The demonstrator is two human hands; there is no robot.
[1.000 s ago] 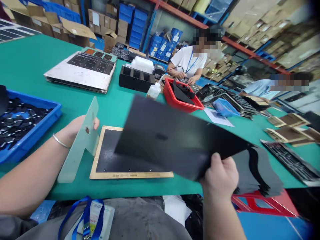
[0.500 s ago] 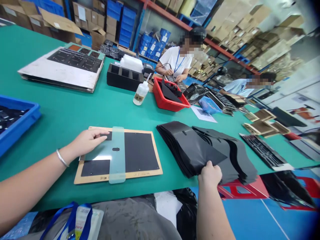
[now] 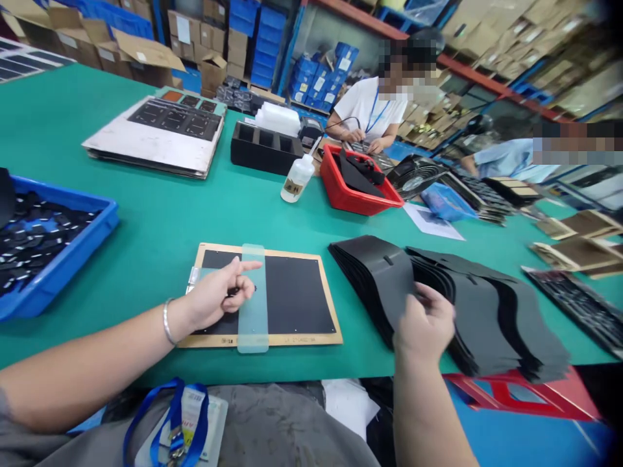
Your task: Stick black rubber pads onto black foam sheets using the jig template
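My left hand (image 3: 221,295) is over the wooden-edged board (image 3: 318,338), index finger stretched to the right and the other fingers curled. Something small and dark shows between the curled fingers; I cannot make out what. A black sheet (image 3: 296,292) lies flat on the board. Across it runs a translucent green template strip (image 3: 253,334), partly hidden by my hand. My right hand (image 3: 423,321) is closed at the right edge of the top black slotted sheet (image 3: 377,259) on a fanned stack. A second stack of black sheets (image 3: 487,305) lies just right of it.
A blue bin (image 3: 92,237) of small black pieces stands at left. Farther back are a white-topped stack of boards (image 3: 141,146), a black divided box (image 3: 263,159), a squeeze bottle (image 3: 296,178) and a red bin (image 3: 360,202). A co-worker (image 3: 365,107) sits across the table.
My left hand has moved right across the template and curled most of its fingers. My right hand has shifted up along the stack's edge, and the sheet's raised corner has dropped. The view has turned left.
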